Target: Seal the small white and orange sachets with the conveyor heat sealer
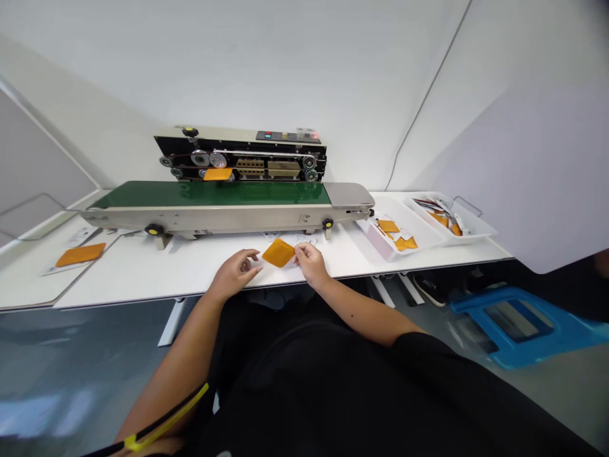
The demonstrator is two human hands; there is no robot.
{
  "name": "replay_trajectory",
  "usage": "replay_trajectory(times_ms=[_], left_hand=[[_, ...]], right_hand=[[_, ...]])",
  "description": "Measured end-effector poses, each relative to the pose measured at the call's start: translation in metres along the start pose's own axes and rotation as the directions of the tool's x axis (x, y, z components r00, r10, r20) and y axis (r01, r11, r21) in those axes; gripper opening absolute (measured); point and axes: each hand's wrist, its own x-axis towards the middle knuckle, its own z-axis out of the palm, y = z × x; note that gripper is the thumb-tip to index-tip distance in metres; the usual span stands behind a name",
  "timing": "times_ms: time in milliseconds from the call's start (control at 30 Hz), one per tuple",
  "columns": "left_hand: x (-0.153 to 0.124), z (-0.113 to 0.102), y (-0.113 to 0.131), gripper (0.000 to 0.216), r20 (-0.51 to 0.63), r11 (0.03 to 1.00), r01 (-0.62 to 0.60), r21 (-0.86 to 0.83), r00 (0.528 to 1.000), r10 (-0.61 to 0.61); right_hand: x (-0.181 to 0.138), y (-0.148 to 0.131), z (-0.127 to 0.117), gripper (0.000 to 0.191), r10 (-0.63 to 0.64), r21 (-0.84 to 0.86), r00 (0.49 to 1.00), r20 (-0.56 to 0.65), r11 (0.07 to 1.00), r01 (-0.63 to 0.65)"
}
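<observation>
Between thumb and fingers, my right hand (311,263) pinches one corner of a flat, square orange packet (278,252), tilted like a diamond above the front edge of the table. My left hand (236,273) is just left of it, fingers curved and apart, holding nothing. Behind the hands stands a band sealing machine (240,154) with a green conveyor belt (214,193). Another orange packet (218,174) sits at the machine's rollers, above the belt. Clear film and printed paper lie partly hidden behind the packet in my hand.
An orange packet (80,254) lies on white paper at the left. Two white trays (391,252) (480,235) at the right hold orange packets and other pieces. A blue plastic stool (528,343) stands on the floor at the right, near a person's shoe (429,289).
</observation>
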Motion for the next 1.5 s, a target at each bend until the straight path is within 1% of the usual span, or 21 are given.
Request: replay_trajectory(times_ms=[33,100,167,233,300,400,433,500,533,567,633,700,767,833,900,967,1033,1200,1300,1433,1500], left_hand=[[0.000,0.001,-0.001,0.046,0.036,1.000,-0.021,-0.001,0.999,0.021],[0.001,0.001,-0.004,0.042,0.090,0.999,-0.053,0.003,0.995,0.053],[0.000,0.001,-0.006,0.037,0.081,0.999,-0.043,-0.018,0.996,0.044],[-0.001,0.001,-0.007,0.040,0.064,0.997,0.015,-0.074,0.998,-0.010],[-0.002,-0.001,-0.007,0.044,0.078,0.987,0.078,-0.139,0.995,-0.067],[-0.003,-0.003,-0.005,0.051,0.076,0.972,0.119,-0.201,0.991,-0.106],[-0.003,-0.003,-0.005,0.051,0.059,0.972,0.122,-0.201,0.992,-0.113],[-0.002,-0.003,-0.005,0.051,0.034,0.975,0.123,-0.182,0.992,-0.119],[-0.002,-0.002,-0.005,0.052,0.025,0.977,0.122,-0.175,0.993,-0.119],[-0.001,-0.002,-0.006,0.053,0.020,0.978,0.119,-0.174,0.993,-0.118],[-0.001,-0.001,-0.006,0.055,0.017,0.976,0.116,-0.184,0.993,-0.115],[-0.001,-0.001,-0.007,0.057,0.011,0.974,0.116,-0.193,0.993,-0.116],[-0.001,-0.001,-0.008,0.056,0.007,0.976,0.115,-0.187,0.993,-0.116],[-0.001,-0.001,-0.008,0.054,0.003,0.979,0.110,-0.170,0.994,-0.111],[-0.001,-0.001,-0.009,0.052,0.007,0.983,0.105,-0.152,0.994,-0.106],[-0.001,-0.002,-0.009,0.051,0.009,0.984,0.103,-0.147,0.995,-0.103],[-0.001,-0.001,-0.010,0.050,0.010,0.984,0.099,-0.146,0.995,-0.099],[-0.001,-0.001,-0.012,0.048,0.021,0.986,0.100,-0.131,0.995,-0.098],[-0.001,-0.001,-0.013,0.048,0.026,0.986,0.100,-0.133,0.995,-0.098],[-0.001,-0.001,-0.012,0.049,0.032,0.986,0.107,-0.128,0.994,-0.104],[-0.001,-0.001,-0.011,0.049,0.033,0.986,0.114,-0.121,0.993,-0.111]], right_hand=[[-0.002,-0.002,0.001,0.032,-0.012,-0.040,0.997,0.071,0.999,0.015],[-0.005,-0.006,0.002,0.030,-0.038,-0.094,0.978,0.203,0.994,0.058],[-0.007,-0.011,0.004,0.028,-0.053,-0.124,0.951,0.304,0.988,0.095],[-0.009,-0.014,0.005,0.027,-0.044,-0.143,0.935,0.351,0.985,0.099],[-0.010,-0.015,0.007,0.027,-0.026,-0.137,0.944,0.330,0.988,0.075],[-0.008,-0.019,0.003,0.031,-0.029,-0.081,0.970,0.241,0.995,0.050],[-0.005,-0.024,-0.001,0.032,-0.052,-0.086,0.975,0.217,0.994,0.073],[0.008,-0.043,-0.015,0.030,-0.156,-0.177,0.969,0.192,0.965,0.191],[0.018,-0.056,-0.025,0.027,-0.227,-0.257,0.955,0.190,0.928,0.271],[0.031,-0.071,-0.037,0.024,-0.302,-0.345,0.934,0.193,0.870,0.352],[0.063,-0.103,-0.062,0.020,-0.407,-0.491,0.898,0.168,0.755,0.434],[0.100,-0.129,-0.088,0.018,-0.470,-0.625,0.875,0.117,0.650,0.433],[0.136,-0.144,-0.110,0.019,-0.506,-0.742,0.858,0.091,0.541,0.397],[0.168,-0.148,-0.126,0.019,-0.514,-0.835,0.852,0.104,0.420,0.355],[0.193,-0.145,-0.135,0.020,-0.501,-0.895,0.855,0.134,0.308,0.321],[0.210,-0.140,-0.138,0.021,-0.481,-0.923,0.860,0.171,0.226,0.310],[0.221,-0.135,-0.137,0.023,-0.452,-0.933,0.865,0.217,0.165,0.320],[0.233,-0.127,-0.128,0.026,-0.375,-0.939,0.880,0.293,0.059,0.338],[0.236,-0.126,-0.123,0.024,-0.345,-0.939,0.888,0.304,0.047,0.340],[0.238,-0.128,-0.113,0.020,-0.311,-0.936,0.904,0.293,0.100,0.338],[0.233,-0.131,-0.106,0.020,-0.305,-0.930,0.906,0.294,0.129,0.345]])
